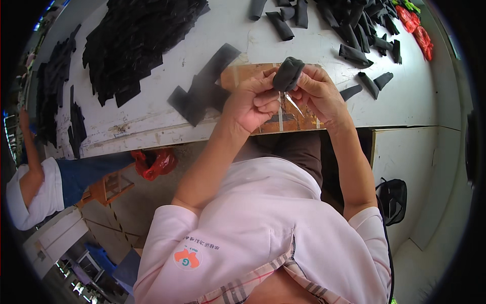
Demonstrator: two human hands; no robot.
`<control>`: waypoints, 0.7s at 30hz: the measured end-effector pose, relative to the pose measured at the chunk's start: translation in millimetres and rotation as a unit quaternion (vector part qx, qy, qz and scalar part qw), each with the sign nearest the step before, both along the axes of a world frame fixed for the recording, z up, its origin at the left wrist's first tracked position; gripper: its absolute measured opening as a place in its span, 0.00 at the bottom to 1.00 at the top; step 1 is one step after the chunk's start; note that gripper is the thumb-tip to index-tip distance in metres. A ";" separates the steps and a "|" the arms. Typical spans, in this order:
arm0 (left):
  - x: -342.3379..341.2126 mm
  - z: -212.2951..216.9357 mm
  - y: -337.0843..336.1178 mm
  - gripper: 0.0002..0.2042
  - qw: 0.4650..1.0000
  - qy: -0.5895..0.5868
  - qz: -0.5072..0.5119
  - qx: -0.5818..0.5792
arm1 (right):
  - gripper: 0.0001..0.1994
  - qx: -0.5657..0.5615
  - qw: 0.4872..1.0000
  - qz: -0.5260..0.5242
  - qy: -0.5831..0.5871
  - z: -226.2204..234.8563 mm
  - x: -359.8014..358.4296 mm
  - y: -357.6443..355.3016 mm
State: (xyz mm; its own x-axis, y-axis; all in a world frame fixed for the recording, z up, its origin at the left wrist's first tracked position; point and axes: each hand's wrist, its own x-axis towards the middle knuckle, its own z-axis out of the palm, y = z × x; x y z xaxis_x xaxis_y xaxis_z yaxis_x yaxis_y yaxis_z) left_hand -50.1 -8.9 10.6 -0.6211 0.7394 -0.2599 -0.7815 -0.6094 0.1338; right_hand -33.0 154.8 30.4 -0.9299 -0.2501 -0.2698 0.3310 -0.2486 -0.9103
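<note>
Both forearms bare, rising from lower frame, elbows bent, converging at centre. Left hand (pixel 251 101) curled, back of hand toward camera, fingers pinched inward against right. Right hand (pixel 316 93) mirrors it, thumb and fingers closed in pinch. 2 hands touching at fingertips, wrists slightly flexed.

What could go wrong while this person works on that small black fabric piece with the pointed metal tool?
The thin metal tool in the right hand points close to the left hand, so a slip might nick a finger. Both hands pinch the black fabric piece above the table edge; it could drop to the floor.
</note>
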 end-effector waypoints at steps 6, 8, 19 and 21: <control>19.8 34.2 4.9 0.11 0.958 0.176 0.142 -0.176 | 0.13 0.015 0.999 0.014 0.034 0.0 -6.5 -0.7; 28.5 53.7 7.4 0.10 0.931 0.243 0.156 -0.223 | 0.08 -0.004 0.984 0.049 0.173 12.3 -14.9 2.6; 33.4 18.0 17.7 0.11 0.663 0.440 0.296 -0.528 | 0.13 0.015 0.993 0.056 0.099 -30.6 -11.0 -1.1; 19.9 30.7 9.5 0.09 0.601 0.528 0.282 -0.529 | 0.14 0.054 0.990 0.058 0.118 -24.5 -11.5 1.4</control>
State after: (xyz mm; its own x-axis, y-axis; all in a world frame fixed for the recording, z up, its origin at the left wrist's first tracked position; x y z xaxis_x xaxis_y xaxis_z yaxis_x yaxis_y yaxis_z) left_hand -30.2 0.6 41.3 -0.9276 0.1019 0.3595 0.3705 0.1256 0.9203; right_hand -44.5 156.1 5.9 -0.9368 -0.3405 -0.0800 0.1273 -0.1187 -0.9847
